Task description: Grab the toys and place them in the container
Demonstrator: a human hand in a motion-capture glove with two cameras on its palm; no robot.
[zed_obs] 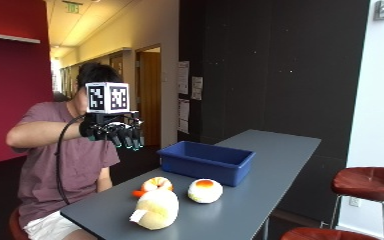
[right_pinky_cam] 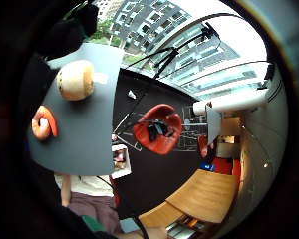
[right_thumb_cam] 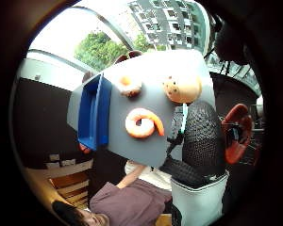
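Three toys lie on the near end of the grey table (zed_obs: 265, 185): a cream plush bun (zed_obs: 155, 209), an orange shrimp (zed_obs: 153, 185) and a white toy with an orange centre (zed_obs: 205, 190). Just beyond them stands the blue container (zed_obs: 207, 161), and nothing shows inside it. My gloved right hand (zed_obs: 115, 131) hangs in the air above the table's near left corner, clear of every toy, fingers (zed_obs: 133, 138) pointing down and holding nothing. From the palm I see the bun (right_thumb_cam: 182, 88), the shrimp (right_thumb_cam: 142, 122), the white toy (right_thumb_cam: 129, 86) and the container (right_thumb_cam: 94, 113) well below.
Red stools (zed_obs: 372, 182) stand to the right of the table, one also showing in the little finger side palm view (right_pinky_cam: 158, 128). The person sits at the table's near left end. A dark wall runs along the far side.
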